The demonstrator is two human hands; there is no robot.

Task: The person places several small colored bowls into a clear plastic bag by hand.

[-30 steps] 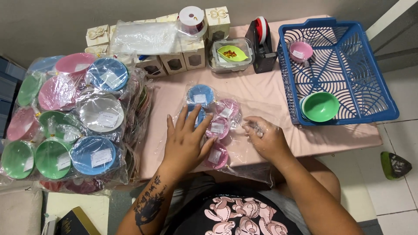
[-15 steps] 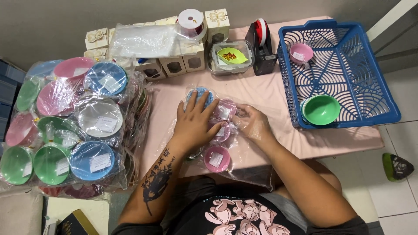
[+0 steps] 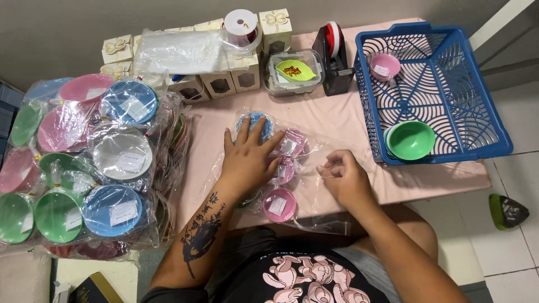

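Clear plastic bag (image 3: 297, 185) of small bowls lies on the pink tabletop (image 3: 348, 120), in front of the person; in the head view the left hand (image 3: 247, 160) presses flat, fingers spread, on the bag over a blue bowl (image 3: 252, 120) and pink bowls (image 3: 279, 203); the right hand (image 3: 343, 178) pinches the bag's loose edge (what else it holds, I cannot tell). The step looks like handling the bag's open end; the next move calls for a steady pinch. A blue basket (image 3: 449, 50) holds a green bowl (image 3: 411, 140).
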